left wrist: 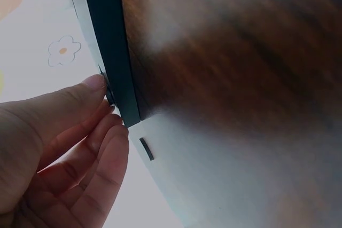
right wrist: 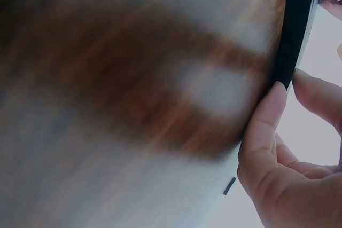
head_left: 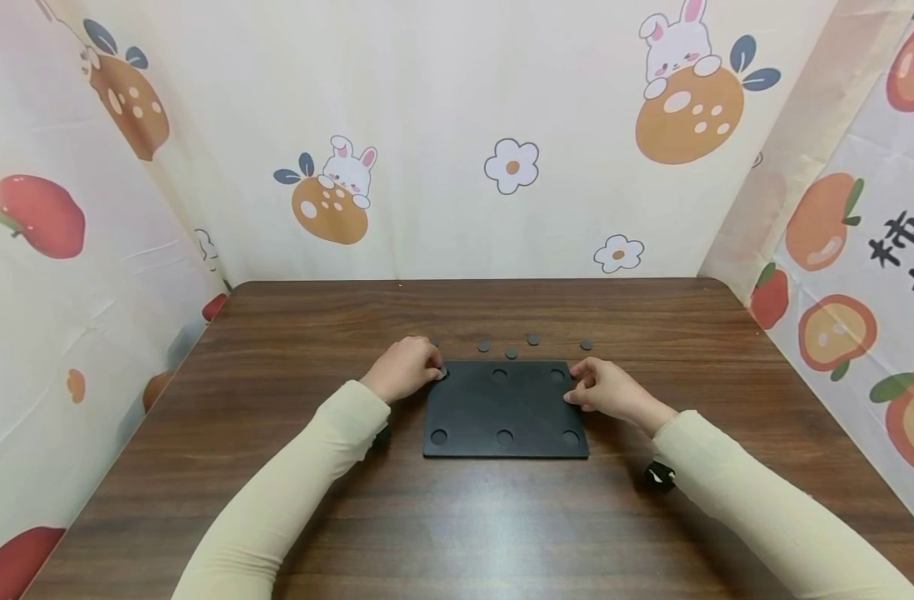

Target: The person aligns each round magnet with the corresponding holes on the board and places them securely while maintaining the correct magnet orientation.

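A black rectangular board (head_left: 505, 408) lies flat on the table, with round recesses along its far and near edges. My left hand (head_left: 406, 369) is at the far left corner, where thumb and fingertip pinch a small dark disc (head_left: 443, 373) over the recess there. In the left wrist view the disc (left wrist: 110, 95) shows thin and dark beside the thumb tip, mostly hidden by the fingers. At the board's right edge, near the far corner, my right hand (head_left: 608, 390) grips the board with thumb and forefinger; the right wrist view shows these fingertips around the board's edge (right wrist: 296, 30).
Beyond the board several loose dark discs (head_left: 533, 340) are spread on the brown wooden table (head_left: 337, 308); one lies partly behind the left hand. A printed curtain (head_left: 442, 100) hangs along the table's back edge, with more curtain at both sides.
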Demonstrator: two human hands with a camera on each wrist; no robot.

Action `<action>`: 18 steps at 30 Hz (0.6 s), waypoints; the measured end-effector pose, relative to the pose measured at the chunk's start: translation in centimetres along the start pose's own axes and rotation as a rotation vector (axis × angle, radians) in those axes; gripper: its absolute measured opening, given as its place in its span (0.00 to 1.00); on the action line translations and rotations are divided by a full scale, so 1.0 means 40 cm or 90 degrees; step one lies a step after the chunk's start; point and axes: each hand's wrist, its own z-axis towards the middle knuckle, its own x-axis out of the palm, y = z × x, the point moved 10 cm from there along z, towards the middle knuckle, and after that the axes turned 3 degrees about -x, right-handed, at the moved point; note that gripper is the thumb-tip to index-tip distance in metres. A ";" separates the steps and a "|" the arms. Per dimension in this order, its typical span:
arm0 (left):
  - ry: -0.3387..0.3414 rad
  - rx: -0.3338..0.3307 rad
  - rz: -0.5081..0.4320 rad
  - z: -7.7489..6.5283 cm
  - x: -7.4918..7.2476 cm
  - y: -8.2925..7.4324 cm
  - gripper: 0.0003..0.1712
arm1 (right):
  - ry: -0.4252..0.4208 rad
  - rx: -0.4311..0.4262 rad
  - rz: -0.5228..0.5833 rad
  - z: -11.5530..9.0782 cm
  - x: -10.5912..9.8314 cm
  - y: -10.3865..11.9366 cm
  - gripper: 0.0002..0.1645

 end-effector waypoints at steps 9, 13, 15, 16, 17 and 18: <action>-0.012 0.006 0.011 -0.005 -0.005 -0.006 0.06 | 0.002 -0.003 -0.005 0.001 0.001 0.000 0.32; -0.010 0.010 0.014 -0.008 -0.006 -0.011 0.07 | 0.002 -0.001 -0.003 0.001 0.001 0.000 0.32; -0.008 0.013 0.016 -0.009 -0.006 -0.013 0.07 | 0.003 0.000 -0.004 0.000 0.001 0.000 0.32; -0.007 0.014 0.016 -0.009 -0.006 -0.013 0.07 | 0.003 0.000 -0.005 0.000 0.002 0.000 0.32; -0.006 0.014 0.017 -0.010 -0.006 -0.013 0.07 | 0.002 0.000 -0.006 0.000 0.002 0.001 0.32; -0.007 0.016 0.018 -0.010 -0.006 -0.014 0.07 | 0.003 0.000 -0.007 0.000 0.002 0.001 0.32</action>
